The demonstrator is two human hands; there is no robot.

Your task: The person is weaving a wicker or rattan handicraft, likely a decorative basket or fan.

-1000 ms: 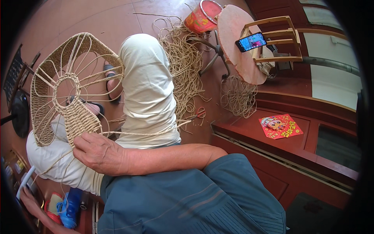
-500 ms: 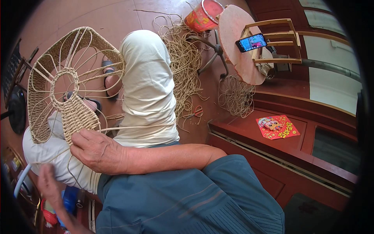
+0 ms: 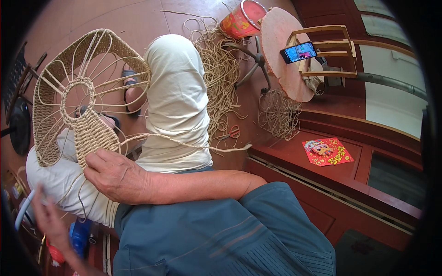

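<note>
A half-woven basket [image 3: 98, 133] of tan twisted paper-like cord leans across my left thigh. It has a small ring [image 3: 63, 99], bare cord spokes and a broad woven outer band [image 3: 46, 133]. My right hand [image 3: 117, 177] is closed on the lower edge of the densely woven wedge. My left hand [image 3: 51, 223], smeared by motion, is off to the lower left, apart from the basket; whether it holds a strand cannot be made out. A loose cord [image 3: 184, 141] runs from the wedge over my right thigh, its frayed end past the leg. Thinner strands hang below my right hand.
A heap of cord [image 3: 216, 78] lies on the floor right of my knee, with scissors [image 3: 234, 132] near it. A red bucket [image 3: 241, 20], a round stool [image 3: 281, 50] bearing a phone [image 3: 298, 52] in a wooden frame, and a wire-like cord tangle [image 3: 278, 115] stand beyond.
The cord over my right thigh, straight and taut before, now lies slack and curved with its end showing. My blurred left hand has shifted slightly left. My right hand stays on the weave.
</note>
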